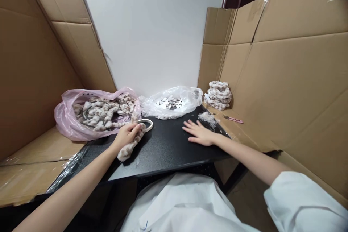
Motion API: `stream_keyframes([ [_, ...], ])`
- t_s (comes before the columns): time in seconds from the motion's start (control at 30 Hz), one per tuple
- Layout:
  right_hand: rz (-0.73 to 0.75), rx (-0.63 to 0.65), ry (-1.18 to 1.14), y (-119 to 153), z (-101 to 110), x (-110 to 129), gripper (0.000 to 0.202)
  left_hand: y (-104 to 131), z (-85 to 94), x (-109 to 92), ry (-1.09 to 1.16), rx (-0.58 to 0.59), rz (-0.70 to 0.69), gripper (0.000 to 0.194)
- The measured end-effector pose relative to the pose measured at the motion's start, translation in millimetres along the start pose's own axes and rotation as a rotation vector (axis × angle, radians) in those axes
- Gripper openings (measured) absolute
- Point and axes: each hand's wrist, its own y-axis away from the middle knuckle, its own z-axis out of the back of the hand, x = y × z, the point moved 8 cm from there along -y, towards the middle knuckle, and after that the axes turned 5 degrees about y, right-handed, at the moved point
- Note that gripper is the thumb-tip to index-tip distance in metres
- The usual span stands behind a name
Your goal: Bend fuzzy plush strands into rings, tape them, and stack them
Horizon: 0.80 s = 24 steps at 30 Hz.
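Black table (163, 148), cardboard walls (293, 79), pale wall (160, 29)

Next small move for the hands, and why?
I'd probably bring the right hand over to the near end of the fluffy band: only the left hand grips it, up at the far part, while the right lies spread on the table.

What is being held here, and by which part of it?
The left hand holds a fluffy band by its far part, with the near end free. The right hand holds nothing; it lies open on the black table.
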Motion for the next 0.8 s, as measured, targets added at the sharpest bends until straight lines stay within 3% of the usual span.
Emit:
stream_keyframes([
  [0.07, -0.137, -0.114, 0.074, 9.8, 18.0, -41.1, 0.061, -0.6, 0.0, -4.4, 0.058, -0.020, 0.008, 0.040],
  [0.1, -0.119, -0.182, 0.103, 10.8, 29.0, -47.1, 0.056, -2.1, -1.3, -8.5, 0.093, -0.030, 0.014, 0.040],
  [0.2, -0.024, -0.449, 0.004, -1.6, 67.8, -29.8, 0.045, -15.7, -15.0, -27.9, 0.269, -0.052, 0.035, 0.041],
  [0.27, -0.027, -0.640, -0.268, -20.7, 90.6, -11.0, 0.045, -32.2, -42.3, -46.5, 0.454, 0.064, 0.038, 0.042],
  [0.3, -0.004, -0.677, -0.458, -35.3, 95.1, -1.1, 0.046, -40.7, -57.8, -55.9, 0.559, 0.132, 0.039, 0.040],
  [0.4, 0.016, -0.588, -1.048, -87.5, 80.5, 17.9, 0.056, -55.0, -109.2, -73.7, 0.749, 0.426, 0.114, 0.035],
  [0.5, -0.062, -0.570, -1.379, -115.7, 52.0, 15.4, 0.053, -54.4, -134.6, -65.1, 0.875, 0.494, 0.238, 0.034],
  [0.63, -0.102, -0.705, -1.440, -114.5, 31.6, 5.5, 0.042, -38.8, -147.0, -42.3, 1.053, 0.483, 0.395, 0.047],
  [0.8, -0.134, -0.854, -1.256, -102.8, 38.6, -1.7, 0.040, -35.6, -144.5, -28.1, 0.989, 0.355, 0.420, 0.046],
])
